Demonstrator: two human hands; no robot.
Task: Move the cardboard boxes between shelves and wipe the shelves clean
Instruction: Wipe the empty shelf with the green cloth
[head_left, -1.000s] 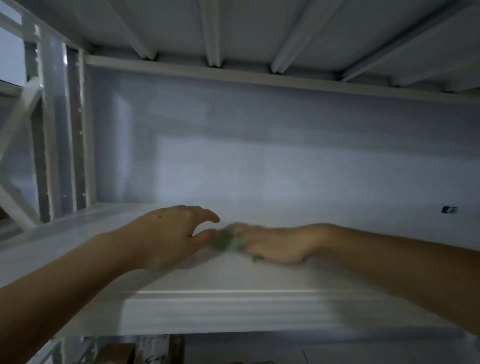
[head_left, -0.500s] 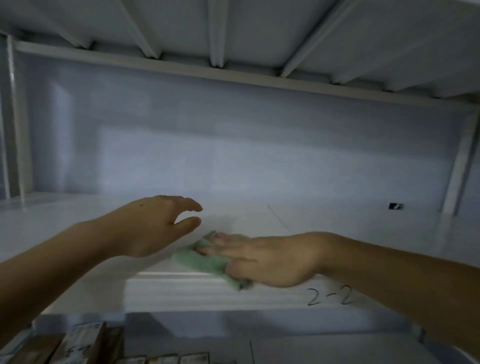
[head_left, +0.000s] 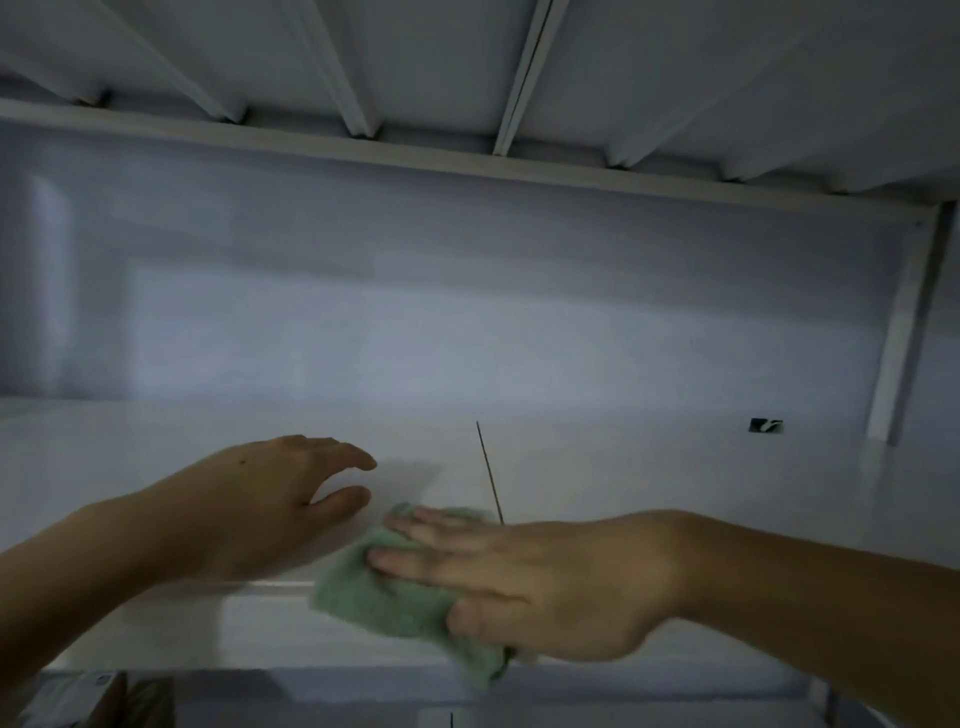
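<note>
Right hand (head_left: 524, 582) lies flat, fingers straight, pressing my green cloth (head_left: 387, 597) onto the front lip of the white shelf (head_left: 675, 467), lower centre of frame. Left hand (head_left: 260, 509) is just left of the cloth, holding nothing, fingers loosely spread and slightly curved; I can't tell if it touches the shelf. Cloth hangs over the front edge. Cardboard boxes (head_left: 104, 699) barely visible at lower left, on the level below. Small dark tag (head_left: 765, 425) at right, against the back wall

shelf (head_left: 675, 478): bare right of hands | upright post (head_left: 904, 332): blocks far right
</note>
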